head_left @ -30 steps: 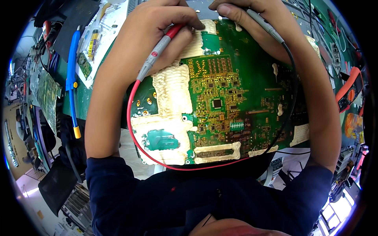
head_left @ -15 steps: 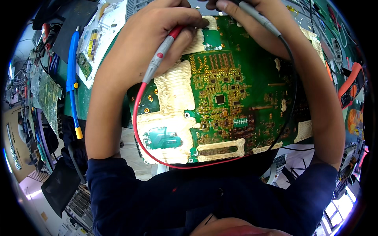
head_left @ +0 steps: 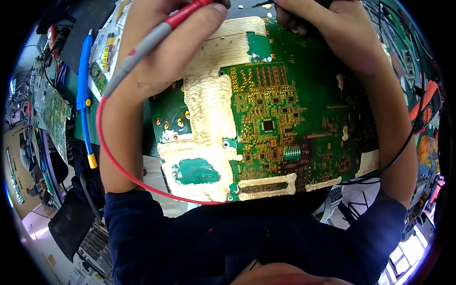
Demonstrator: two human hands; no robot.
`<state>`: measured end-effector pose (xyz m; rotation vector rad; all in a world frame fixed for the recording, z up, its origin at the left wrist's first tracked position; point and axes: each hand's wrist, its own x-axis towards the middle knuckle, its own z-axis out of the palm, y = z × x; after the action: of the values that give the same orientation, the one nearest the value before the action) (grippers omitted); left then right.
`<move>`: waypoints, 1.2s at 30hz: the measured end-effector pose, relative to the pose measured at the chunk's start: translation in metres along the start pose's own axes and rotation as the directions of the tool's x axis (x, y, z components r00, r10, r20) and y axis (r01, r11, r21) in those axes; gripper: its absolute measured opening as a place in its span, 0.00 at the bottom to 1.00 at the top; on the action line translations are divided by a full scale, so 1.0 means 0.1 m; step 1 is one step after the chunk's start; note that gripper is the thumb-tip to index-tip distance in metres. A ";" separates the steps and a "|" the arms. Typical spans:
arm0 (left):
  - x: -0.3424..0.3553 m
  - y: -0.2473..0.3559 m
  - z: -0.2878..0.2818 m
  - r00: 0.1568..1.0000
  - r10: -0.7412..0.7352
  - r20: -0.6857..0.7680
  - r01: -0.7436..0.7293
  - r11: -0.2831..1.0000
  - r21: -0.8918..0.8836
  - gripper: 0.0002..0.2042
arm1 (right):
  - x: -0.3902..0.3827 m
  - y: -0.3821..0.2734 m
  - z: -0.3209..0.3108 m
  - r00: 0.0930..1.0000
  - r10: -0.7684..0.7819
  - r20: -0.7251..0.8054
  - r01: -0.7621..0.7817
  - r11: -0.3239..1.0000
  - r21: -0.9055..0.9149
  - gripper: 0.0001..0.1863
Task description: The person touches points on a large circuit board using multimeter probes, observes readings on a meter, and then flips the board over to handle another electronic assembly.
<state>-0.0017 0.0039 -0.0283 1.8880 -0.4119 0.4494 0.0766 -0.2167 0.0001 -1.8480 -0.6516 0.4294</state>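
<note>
A large green circuit board lies in front of me, with cream-coloured ridged coating over its left part and along some edges. Gold pads, small chips and a square black chip fill its middle. My left hand is closed around a red and grey test probe, above the board's far left; the probe's tip is not plain to see. My right hand, at the far right edge, is closed on a black test probe whose thin tip points left. Most of that probe is hidden by the fingers.
The red lead loops over my left forearm to the board's near edge. A black lead crosses my right forearm. An orange and dark multimeter stands at right. A blue tool with a yellow end and a yellow-labelled syringe lie left.
My left hand has moved left and nearer with the red probe. My right hand has shifted right and turned. The black lead has swung off the board to the right.
</note>
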 end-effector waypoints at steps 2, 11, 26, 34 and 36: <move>-0.03 0.02 -0.01 0.999 -0.032 -0.039 0.029 0.996 -0.090 0.10 | 0.02 -0.08 0.05 0.997 0.079 -0.017 -0.080 0.995 -0.052 0.11; -0.05 0.18 -0.01 0.957 -0.285 0.052 0.283 0.959 0.030 0.13 | 0.01 -0.06 0.04 0.999 -0.006 0.041 0.007 1.000 -0.025 0.10; -0.01 0.20 0.07 0.942 -0.325 0.080 0.323 0.946 0.037 0.25 | -0.01 0.02 0.02 0.991 -0.120 0.058 0.118 0.992 0.043 0.09; -0.05 0.02 0.06 0.945 -0.319 0.073 0.317 0.948 0.031 0.23 | -0.07 0.00 0.12 0.989 -0.146 -0.023 0.142 0.983 -0.115 0.09; -0.05 0.03 0.05 0.941 -0.331 0.073 0.330 0.944 0.019 0.23 | -0.03 0.02 0.03 0.993 -0.116 0.028 0.117 0.993 -0.012 0.09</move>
<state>-0.0074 -0.0018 -0.0298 1.9385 -0.1355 0.1546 0.0729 -0.2166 -0.0026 -1.8094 -0.7785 0.3745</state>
